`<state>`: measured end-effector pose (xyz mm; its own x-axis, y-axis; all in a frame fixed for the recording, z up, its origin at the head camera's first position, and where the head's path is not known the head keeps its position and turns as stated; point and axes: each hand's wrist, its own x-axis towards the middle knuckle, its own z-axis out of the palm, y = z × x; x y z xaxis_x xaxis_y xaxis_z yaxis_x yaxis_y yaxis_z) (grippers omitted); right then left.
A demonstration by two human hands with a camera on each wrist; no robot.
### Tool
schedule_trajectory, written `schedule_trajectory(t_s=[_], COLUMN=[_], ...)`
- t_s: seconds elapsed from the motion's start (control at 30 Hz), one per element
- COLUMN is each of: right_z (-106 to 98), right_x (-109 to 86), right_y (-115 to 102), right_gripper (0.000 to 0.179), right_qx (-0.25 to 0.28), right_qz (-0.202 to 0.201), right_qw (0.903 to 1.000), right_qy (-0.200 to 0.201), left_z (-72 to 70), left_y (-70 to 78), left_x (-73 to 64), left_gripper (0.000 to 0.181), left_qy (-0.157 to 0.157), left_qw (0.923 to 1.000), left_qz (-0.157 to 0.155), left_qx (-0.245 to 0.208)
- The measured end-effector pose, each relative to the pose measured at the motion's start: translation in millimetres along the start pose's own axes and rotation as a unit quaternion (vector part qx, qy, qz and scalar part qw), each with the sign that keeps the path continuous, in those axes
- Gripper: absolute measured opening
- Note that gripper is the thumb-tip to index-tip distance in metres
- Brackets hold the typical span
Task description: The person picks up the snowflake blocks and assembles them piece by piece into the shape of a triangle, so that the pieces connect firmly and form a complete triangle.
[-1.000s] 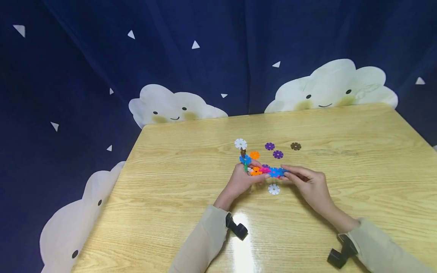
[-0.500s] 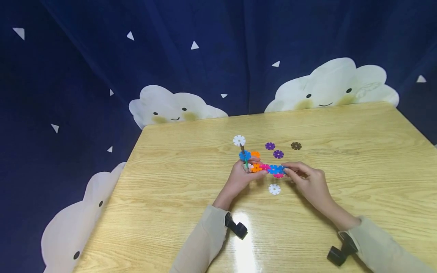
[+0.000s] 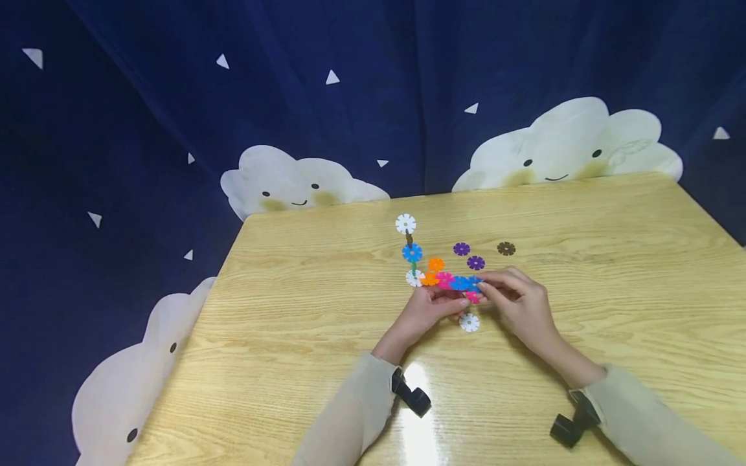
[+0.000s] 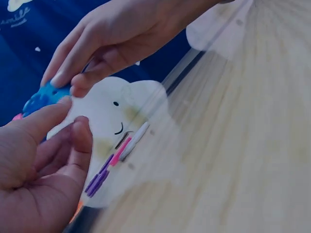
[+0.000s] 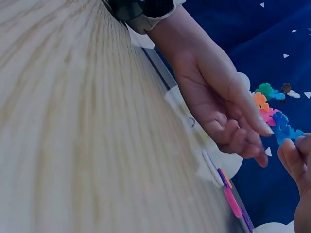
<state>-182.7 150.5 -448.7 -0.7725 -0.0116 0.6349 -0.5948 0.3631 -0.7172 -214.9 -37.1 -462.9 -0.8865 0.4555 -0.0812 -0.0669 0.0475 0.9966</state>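
A chain of interlocking snowflake discs runs from a white disc [image 3: 405, 224] through brown, a blue disc [image 3: 412, 252], green, white, an orange disc [image 3: 429, 278] and a pink disc [image 3: 445, 280] to joined blue discs [image 3: 460, 283]. My right hand [image 3: 522, 312] pinches the blue end between thumb and fingers, holding the chain above the table. Just below the chain is my left hand [image 3: 428, 315], its thumb and fingers apart with nothing between them. In the left wrist view, the left thumb lies close to the blue discs [image 4: 46, 99]; whether it touches them I cannot tell.
Loose discs lie on the wooden table [image 3: 280, 304]: an orange one [image 3: 436, 264], purple ones [image 3: 462, 248], a brown one [image 3: 506, 248], a pink one [image 3: 472, 298] and a white one [image 3: 469, 323]. A dark blue curtain [image 3: 350, 123] with clouds hangs behind.
The chain has moved left and toward the far edge, its white end rising in view. My left hand has let go of the chain's middle and shifted right, below it. My right hand still pinches its end.
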Motion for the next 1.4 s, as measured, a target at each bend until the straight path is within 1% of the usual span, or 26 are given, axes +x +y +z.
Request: schedule_trajectory(t_s=[0.1,0.2,0.3,0.47,0.57,0.63,0.7,0.73,0.83,0.9,0.97,1.0,1.1,1.23,1.3,1.4], right_z=[3.9,6.3,7.9,9.1,7.2,5.3,3.6,2.9,1.9,2.2,2.5,2.9,3.7,1.8,-0.4,-5.4], right_x=[0.9,1.6,2.5,4.8,7.0,8.5,9.2,9.4,8.1,7.1,6.4,6.3,7.2,9.3,9.7,9.6], right_y=[-1.8,-2.6,-3.4,-4.2,-1.3,2.4,7.1,9.5,15.5,18.1,19.8,19.8,20.1,19.7,19.5,19.7], right_gripper=[0.025,0.025,0.025,0.027,0.024,0.021,0.018,0.019,0.027,0.034,0.038,0.039,0.036,0.031,0.029,0.027], right_qx=[0.005,-0.003,-0.010,-0.011,-0.022,-0.048,-0.094,-0.118,-0.183,-0.207,-0.214,-0.215,-0.206,-0.183,-0.170,-0.151], right_qz=[-0.002,-0.004,-0.005,-0.008,0.007,0.027,0.056,0.071,0.114,0.132,0.143,0.145,0.151,0.176,0.187,0.196], right_qw=[1.0000,1.0000,0.9999,0.9999,0.9997,0.9985,0.9938,0.9897,0.9706,0.9583,0.9510,0.9491,0.9476,0.9459,0.9463,0.9508], right_qy=[-0.004,-0.005,-0.009,-0.010,-0.001,-0.001,-0.020,-0.038,-0.107,-0.146,-0.172,-0.179,-0.191,-0.202,-0.201,-0.186], left_z=[5.0,6.2,5.6,3.5,2.8,2.4,1.8,1.4,0.6,0.1,0.1,0.0,-0.3,-1.1,-1.4,-1.8], left_y=[0.8,1.4,2.1,1.2,2.7,3.8,4.5,4.1,4.0,3.6,3.1,2.6,2.1,2.2,2.4,2.6], left_x=[-0.4,-0.5,-0.2,1.2,1.0,0.4,0.0,0.3,-0.1,0.0,0.4,0.7,1.5,2.1,2.2,1.5], left_gripper=[0.024,0.022,0.022,0.024,0.025,0.024,0.023,0.023,0.023,0.022,0.022,0.023,0.022,0.022,0.021,0.021], left_qy=[0.009,0.026,0.041,0.059,0.071,0.081,0.087,0.089,0.091,0.092,0.095,0.096,0.103,0.108,0.110,0.108], left_qw=[0.9992,0.9980,0.9967,0.9950,0.9945,0.9941,0.9937,0.9935,0.9931,0.9926,0.9919,0.9916,0.9907,0.9907,0.9907,0.9905], left_qz=[0.039,0.054,0.059,0.066,0.065,0.062,0.058,0.057,0.059,0.063,0.069,0.071,0.073,0.068,0.065,0.066], left_qx=[-0.007,-0.022,-0.037,-0.046,-0.042,-0.039,-0.040,-0.041,-0.046,-0.049,-0.050,-0.050,-0.051,-0.047,-0.048,-0.052])
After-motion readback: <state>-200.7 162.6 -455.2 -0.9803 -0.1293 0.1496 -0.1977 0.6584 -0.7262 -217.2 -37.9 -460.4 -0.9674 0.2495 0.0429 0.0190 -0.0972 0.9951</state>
